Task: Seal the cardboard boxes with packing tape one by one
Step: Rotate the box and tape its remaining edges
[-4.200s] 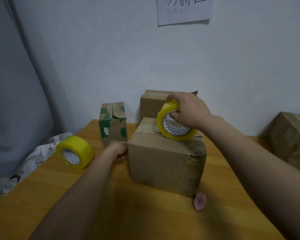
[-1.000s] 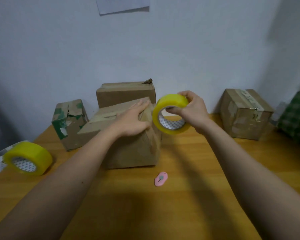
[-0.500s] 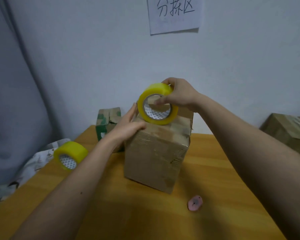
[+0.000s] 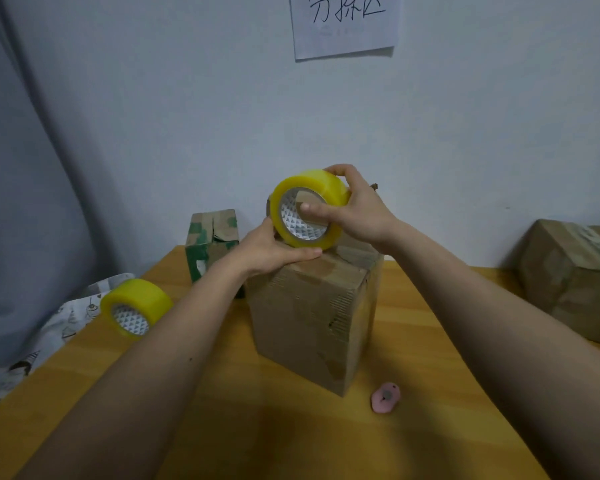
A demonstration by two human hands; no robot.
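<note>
A brown cardboard box (image 4: 312,317) stands in the middle of the wooden table (image 4: 291,438). Just above its top, my right hand (image 4: 357,209) grips a yellow roll of packing tape (image 4: 309,207), thumb through the core and fingers over the rim. My left hand (image 4: 271,251) sits against the roll's lower left edge, thumb stretched under the roll along the box top and fingers behind it. Whether it pinches the tape's end I cannot tell.
A second yellow tape roll (image 4: 136,306) lies at the table's left. A green-patched box (image 4: 212,240) stands behind, and a taped box (image 4: 572,278) at the far right. A pink cutter (image 4: 385,398) lies by the box. Patterned cloth (image 4: 42,344) hangs off the left edge.
My left hand has left the box's upper left corner and come up against the tape roll. The roll has stayed above the box top in my right hand.
</note>
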